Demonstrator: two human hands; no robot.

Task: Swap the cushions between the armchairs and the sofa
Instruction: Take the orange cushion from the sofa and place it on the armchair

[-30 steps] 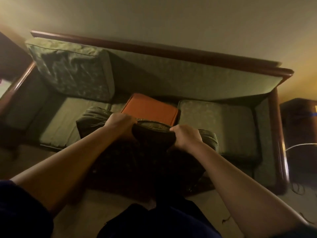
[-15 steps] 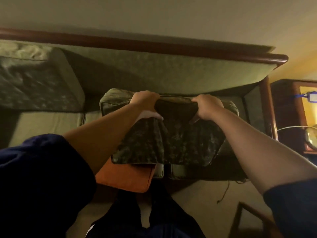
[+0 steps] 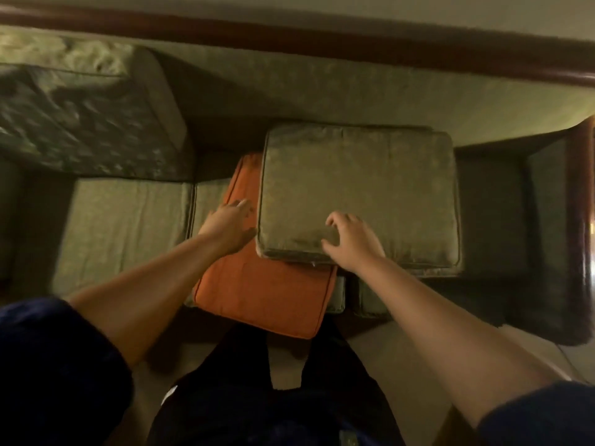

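Observation:
A green cushion (image 3: 357, 191) lies flat on the sofa (image 3: 322, 85), on the right part of the seat, overlapping an orange cushion (image 3: 267, 294) that sticks out over the seat's front edge. My right hand (image 3: 352, 243) rests on the green cushion's near edge with its fingers spread. Beside that cushion's left edge my left hand (image 3: 230, 228) is open and flat on the orange cushion. Another green patterned cushion (image 3: 83, 120) leans against the sofa's back at the left.
The sofa has a dark wooden top rail (image 3: 289, 37) and a wooden armrest (image 3: 579, 220) at the right. Its left seat cushion (image 3: 128, 226) is bare. My dark trousers (image 3: 273, 397) and beige floor (image 3: 386, 352) fill the bottom of the view.
Both hands held the green cushion up by its top edge and carried it to the sofa. Now it lies flat on the seat, and both hands have let go.

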